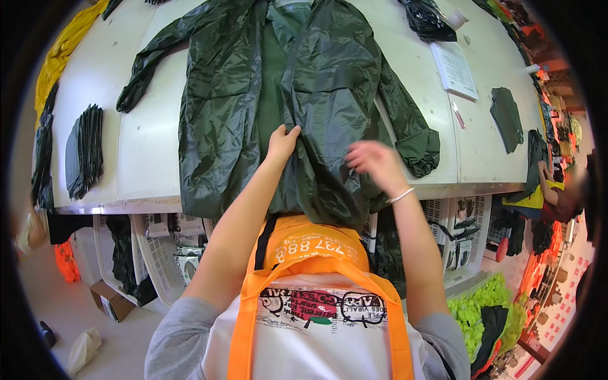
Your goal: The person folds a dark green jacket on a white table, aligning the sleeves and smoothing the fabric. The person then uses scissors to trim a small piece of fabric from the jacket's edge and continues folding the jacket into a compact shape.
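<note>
A shiny dark green rain jacket (221,120) lies spread on the white table, its front parted down the middle and its lower hem hanging over the near edge. My left hand (283,142) pinches the front edge of the jacket's right panel between thumb and fingers. Over that same panel, further right, is my right hand (375,161), smeared by motion; whether it touches the cloth I cannot tell. One sleeve stretches out to the left, and the other runs down the right side to a bunched cuff.
A stack of folded dark green pieces (84,152) lies left on the table (149,149). To the right are paper sheets (455,69), a small cutter (458,115) and a dark cloth piece (506,119). White crates (155,266) stand underneath. Another person's hand (544,171) shows far right.
</note>
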The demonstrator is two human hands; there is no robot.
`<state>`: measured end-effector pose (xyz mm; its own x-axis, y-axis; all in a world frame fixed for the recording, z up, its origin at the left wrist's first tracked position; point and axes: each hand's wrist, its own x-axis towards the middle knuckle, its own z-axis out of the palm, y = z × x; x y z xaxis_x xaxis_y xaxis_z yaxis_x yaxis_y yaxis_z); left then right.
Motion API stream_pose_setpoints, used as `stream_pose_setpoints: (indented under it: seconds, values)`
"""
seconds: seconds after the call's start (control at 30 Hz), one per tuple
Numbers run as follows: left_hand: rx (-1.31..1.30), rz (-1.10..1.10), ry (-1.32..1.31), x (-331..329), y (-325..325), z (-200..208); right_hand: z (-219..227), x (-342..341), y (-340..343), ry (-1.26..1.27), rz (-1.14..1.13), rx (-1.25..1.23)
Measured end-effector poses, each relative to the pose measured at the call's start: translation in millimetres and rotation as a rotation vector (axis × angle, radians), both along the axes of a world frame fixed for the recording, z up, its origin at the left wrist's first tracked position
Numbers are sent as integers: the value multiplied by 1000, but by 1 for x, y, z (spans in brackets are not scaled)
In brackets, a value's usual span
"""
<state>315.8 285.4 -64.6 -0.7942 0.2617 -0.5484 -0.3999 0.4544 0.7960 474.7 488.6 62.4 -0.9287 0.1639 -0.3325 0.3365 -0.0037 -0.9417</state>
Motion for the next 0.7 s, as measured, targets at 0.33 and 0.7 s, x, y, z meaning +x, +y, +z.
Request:
stream_pose_setpoints:
  seconds: [0.33,0.7]
  values:
    - [1000,531,-561,-38,16,27,-86,40,118,-535,76,1287]
    - [-209,-134,1204,-41,60,97,-115,6,126,-134,-231,1139]
